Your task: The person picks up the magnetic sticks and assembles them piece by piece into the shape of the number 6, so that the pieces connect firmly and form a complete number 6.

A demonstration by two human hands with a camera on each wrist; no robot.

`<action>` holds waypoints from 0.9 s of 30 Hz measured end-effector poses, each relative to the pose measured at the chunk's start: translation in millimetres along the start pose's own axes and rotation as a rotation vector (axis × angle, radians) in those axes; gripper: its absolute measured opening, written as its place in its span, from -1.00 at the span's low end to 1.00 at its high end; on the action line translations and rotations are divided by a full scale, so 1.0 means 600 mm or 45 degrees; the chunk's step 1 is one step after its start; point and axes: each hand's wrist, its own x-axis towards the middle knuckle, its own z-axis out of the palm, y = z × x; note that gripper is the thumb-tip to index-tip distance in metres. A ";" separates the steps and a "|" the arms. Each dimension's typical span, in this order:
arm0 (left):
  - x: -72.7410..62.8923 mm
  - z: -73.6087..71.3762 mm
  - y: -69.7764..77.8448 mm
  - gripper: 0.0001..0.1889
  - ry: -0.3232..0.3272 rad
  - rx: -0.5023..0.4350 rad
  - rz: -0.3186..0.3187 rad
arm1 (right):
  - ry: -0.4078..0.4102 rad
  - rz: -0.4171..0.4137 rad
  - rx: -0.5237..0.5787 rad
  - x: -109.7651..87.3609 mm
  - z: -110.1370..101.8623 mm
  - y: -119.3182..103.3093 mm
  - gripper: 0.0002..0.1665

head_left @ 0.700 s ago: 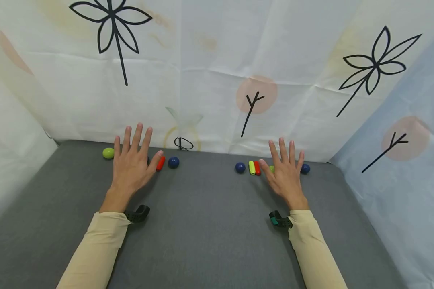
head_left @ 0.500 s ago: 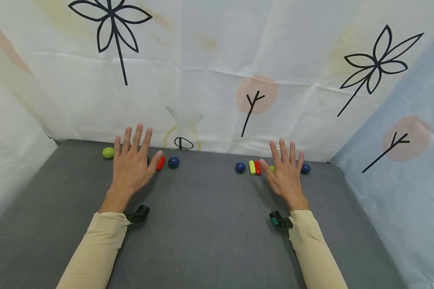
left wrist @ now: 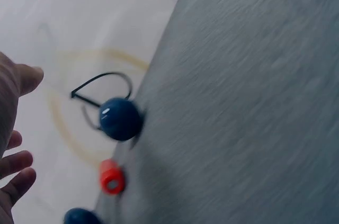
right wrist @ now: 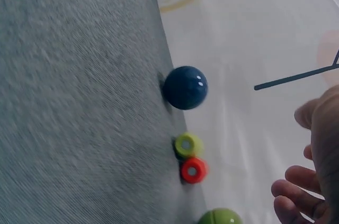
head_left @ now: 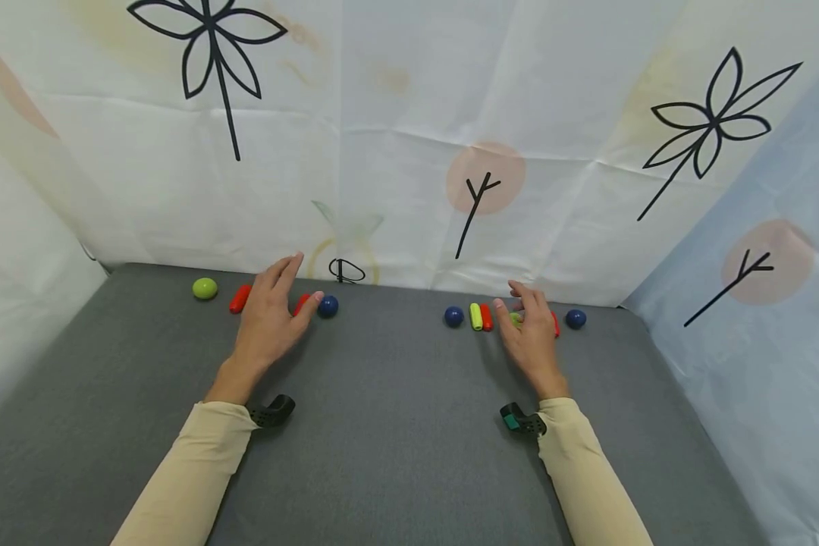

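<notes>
My left hand (head_left: 269, 322) hovers over the left group of beads with its fingers loosely bent and nothing held. Near its thumb are a red tube-shaped bead (head_left: 301, 303) and a blue round bead (head_left: 327, 306). Another red tube bead (head_left: 240, 299) lies left of the hand. In the left wrist view a second blue bead (left wrist: 80, 216) shows, hidden by the hand in the head view. My right hand (head_left: 534, 341), also holding nothing, is above a green round bead (right wrist: 221, 217) that it partly covers. A red tube bead (head_left: 556, 324) shows just right of its fingers.
A green round bead (head_left: 205, 288) sits at the far left of the grey table (head_left: 396, 425). Left of my right hand are a blue bead (head_left: 453, 316), a yellow-green tube bead (head_left: 475, 317) and a red one (head_left: 486, 317). Another blue bead (head_left: 575, 318) lies right. A printed cloth (head_left: 396, 189) hangs behind.
Both hands have turned and their spread fingers have drawn together and bent. The left hand has shifted right, uncovering a red bead; the right has shifted slightly left, uncovering another. The beads stay put.
</notes>
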 end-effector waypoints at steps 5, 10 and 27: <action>-0.006 0.025 0.006 -0.37 0.009 -0.230 -0.128 | 0.130 0.046 0.066 -0.006 0.013 0.001 -0.59; -0.013 0.044 0.007 -0.44 0.007 -0.299 -0.244 | 0.207 0.116 0.122 -0.014 0.031 0.007 -0.67; -0.028 0.076 -0.008 -0.46 -0.116 -0.452 -0.405 | 0.171 0.271 0.113 -0.029 0.054 0.018 -0.62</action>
